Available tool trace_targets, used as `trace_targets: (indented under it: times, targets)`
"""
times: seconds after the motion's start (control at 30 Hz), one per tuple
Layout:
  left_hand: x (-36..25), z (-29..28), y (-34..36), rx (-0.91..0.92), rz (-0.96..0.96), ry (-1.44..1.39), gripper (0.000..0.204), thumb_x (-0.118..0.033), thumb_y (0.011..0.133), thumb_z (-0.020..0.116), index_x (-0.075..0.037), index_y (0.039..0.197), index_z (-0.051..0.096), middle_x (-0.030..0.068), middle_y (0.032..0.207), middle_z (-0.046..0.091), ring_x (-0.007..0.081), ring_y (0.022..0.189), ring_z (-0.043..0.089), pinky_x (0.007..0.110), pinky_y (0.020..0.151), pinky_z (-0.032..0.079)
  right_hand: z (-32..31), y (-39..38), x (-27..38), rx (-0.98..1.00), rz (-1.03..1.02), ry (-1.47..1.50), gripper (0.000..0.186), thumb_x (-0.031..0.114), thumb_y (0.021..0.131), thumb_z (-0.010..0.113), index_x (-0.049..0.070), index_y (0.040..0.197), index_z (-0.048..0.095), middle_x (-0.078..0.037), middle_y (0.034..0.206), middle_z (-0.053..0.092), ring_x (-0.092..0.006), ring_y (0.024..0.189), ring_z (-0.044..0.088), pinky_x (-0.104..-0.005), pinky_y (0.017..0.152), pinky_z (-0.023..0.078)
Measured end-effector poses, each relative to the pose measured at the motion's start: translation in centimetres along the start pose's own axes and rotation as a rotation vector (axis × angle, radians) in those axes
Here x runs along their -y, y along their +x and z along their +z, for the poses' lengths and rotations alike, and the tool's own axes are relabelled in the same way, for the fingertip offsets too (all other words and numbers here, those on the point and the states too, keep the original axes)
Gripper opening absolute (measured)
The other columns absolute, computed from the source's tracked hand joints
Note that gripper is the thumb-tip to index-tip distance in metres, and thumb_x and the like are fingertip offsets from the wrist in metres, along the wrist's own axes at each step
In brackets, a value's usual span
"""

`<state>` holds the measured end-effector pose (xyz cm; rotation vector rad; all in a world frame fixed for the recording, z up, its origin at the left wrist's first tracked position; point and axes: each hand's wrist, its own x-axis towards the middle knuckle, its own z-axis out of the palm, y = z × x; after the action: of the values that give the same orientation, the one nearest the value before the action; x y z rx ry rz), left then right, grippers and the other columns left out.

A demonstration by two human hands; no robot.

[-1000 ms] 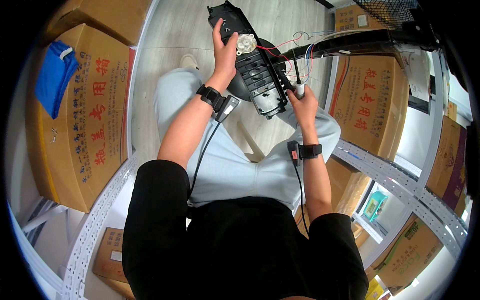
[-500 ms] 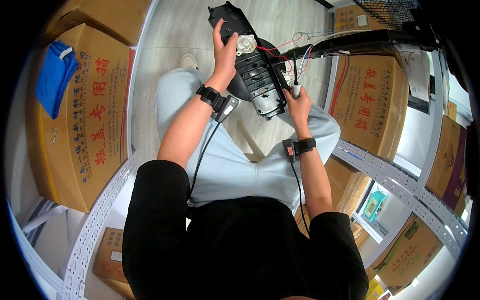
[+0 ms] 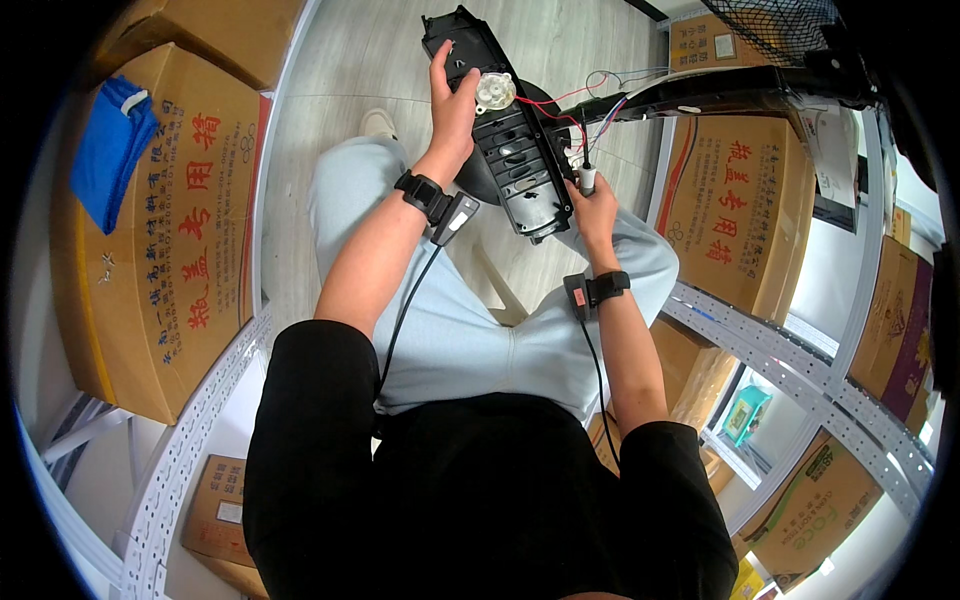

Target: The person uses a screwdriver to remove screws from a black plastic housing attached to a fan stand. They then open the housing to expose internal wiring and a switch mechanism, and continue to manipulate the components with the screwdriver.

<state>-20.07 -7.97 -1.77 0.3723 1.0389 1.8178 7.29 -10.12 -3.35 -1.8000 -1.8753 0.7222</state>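
My left hand (image 3: 452, 115) grips the upper left side of a long black plastic housing (image 3: 505, 145), fingers over its face beside a round translucent gear module (image 3: 494, 91) with red wires. My right hand (image 3: 592, 207) is closed around a white cylindrical part (image 3: 587, 177) with a black cable, beside the housing's lower right edge. Red, blue and white wires run from the housing to a black arm (image 3: 700, 92). Part of a dark rounded base shows behind the housing.
My legs (image 3: 355, 180) are spread beneath the work. Metal shelving (image 3: 150, 500) with cardboard boxes (image 3: 160, 250) flanks me on both sides; a blue cloth (image 3: 110, 150) lies on the left box. A black mesh (image 3: 775, 30) hangs at the upper right.
The housing and my left hand have shifted slightly down and right. My right hand and the white part have moved slightly left over the last second.
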Motion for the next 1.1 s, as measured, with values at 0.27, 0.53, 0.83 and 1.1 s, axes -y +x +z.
trace_targets:
  times: [0.27,0.53,0.83,1.1]
  targets:
    - [0.4,-0.3,0.2,-0.014,0.025,0.048,0.059,-0.013,0.094,0.060,-0.018,0.149,0.037,0.0087,0.153,0.033,0.0197,0.131,0.040,0.032,0.105,0.036,-0.7,-0.7,1.1,0.004,0.092,-0.001,0.029,0.024,0.081,0.076,0.001,0.092,0.063,-0.016,0.075,0.067,-0.0294,0.067,0.066,-0.0396,0.068,0.052]
    - [0.3,-0.2,0.1,-0.019,0.014,0.049,0.059,-0.013,0.095,0.059,-0.019,0.149,0.037,0.0075,0.150,0.036,0.0154,0.114,0.048,0.029,0.091,0.043,-3.5,-1.4,4.6,-0.213,0.034,0.127,0.014,0.012,0.083,0.073,0.007,0.096,0.073,-0.003,0.073,0.067,-0.0090,0.066,0.062,-0.0271,0.063,0.049]
    - [0.2,0.2,-0.3,0.022,-0.004,0.068,0.058,-0.012,0.095,0.058,-0.019,0.149,0.037,0.0070,0.142,0.043,0.0150,0.109,0.052,0.029,0.092,0.044,-4.5,-1.9,15.5,0.022,-0.242,0.243,0.018,0.017,0.083,0.077,0.004,0.091,0.067,-0.008,0.075,0.068,-0.0106,0.066,0.060,-0.0282,0.063,0.049]
    - [0.1,0.7,-0.8,0.080,0.005,0.078,0.058,-0.008,0.096,0.059,-0.020,0.149,0.038,0.0073,0.138,0.049,0.0166,0.115,0.051,0.031,0.097,0.043,-0.3,-0.3,17.9,0.251,-0.077,0.166,0.046,0.027,0.085,0.077,0.009,0.124,0.060,-0.013,0.076,0.069,-0.0239,0.063,0.067,-0.0332,0.058,0.052]
